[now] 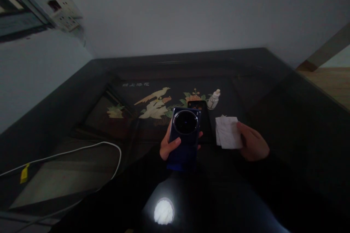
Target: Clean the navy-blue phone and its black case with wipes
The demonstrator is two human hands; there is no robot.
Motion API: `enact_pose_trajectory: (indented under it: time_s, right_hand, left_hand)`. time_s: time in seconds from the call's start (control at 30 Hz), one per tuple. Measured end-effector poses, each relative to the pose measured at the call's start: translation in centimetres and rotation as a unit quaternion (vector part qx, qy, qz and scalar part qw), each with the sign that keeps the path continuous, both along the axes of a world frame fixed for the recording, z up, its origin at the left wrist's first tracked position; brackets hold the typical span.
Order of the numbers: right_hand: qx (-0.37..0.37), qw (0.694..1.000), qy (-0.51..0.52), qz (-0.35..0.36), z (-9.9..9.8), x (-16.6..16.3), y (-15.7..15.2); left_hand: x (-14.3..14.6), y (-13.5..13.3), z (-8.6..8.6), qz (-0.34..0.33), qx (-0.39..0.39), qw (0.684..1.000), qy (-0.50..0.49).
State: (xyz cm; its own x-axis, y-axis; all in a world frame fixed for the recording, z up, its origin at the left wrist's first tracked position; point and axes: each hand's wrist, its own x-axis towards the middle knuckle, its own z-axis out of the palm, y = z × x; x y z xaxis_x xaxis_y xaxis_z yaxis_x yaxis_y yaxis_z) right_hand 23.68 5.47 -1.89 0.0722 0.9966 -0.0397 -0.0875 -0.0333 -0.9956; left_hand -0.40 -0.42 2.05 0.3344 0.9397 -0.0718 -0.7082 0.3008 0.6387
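My left hand [170,145] is wrapped round a dark blue phone [183,136], held upright with its back and big round camera ring toward me. My right hand [253,142] pinches a folded white cloth or tissue [228,132] just right of the phone. Behind the phone lies a black phone case [201,106] on the dark table [273,116]. A small white dropper bottle [213,99] stands beside the case.
The table top carries an inlaid picture of birds and flowers [153,105]. A white cable [82,149] with a yellow tag curves over the table's left part. Walls close off the back and left; wall sockets [64,14] sit upper left. A bright light reflection [164,211] shows near me.
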Motion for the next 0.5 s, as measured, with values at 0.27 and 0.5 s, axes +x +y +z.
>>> enact_pose_trajectory:
  time_s: [0.27, 0.5]
  right_hand:
    - [-0.100, 0.994, 0.014, 0.045, 1.4, -0.8, -1.0]
    - [0.349, 0.880, -0.316, 0.069, 6.8, -4.2, -0.6]
  left_hand:
    - [0.0, -0.5, 0.3, -0.023, -0.007, 1.000, -0.014]
    - [-0.2, -0.6, 0.0, -0.043, 0.007, 0.999, 0.025]
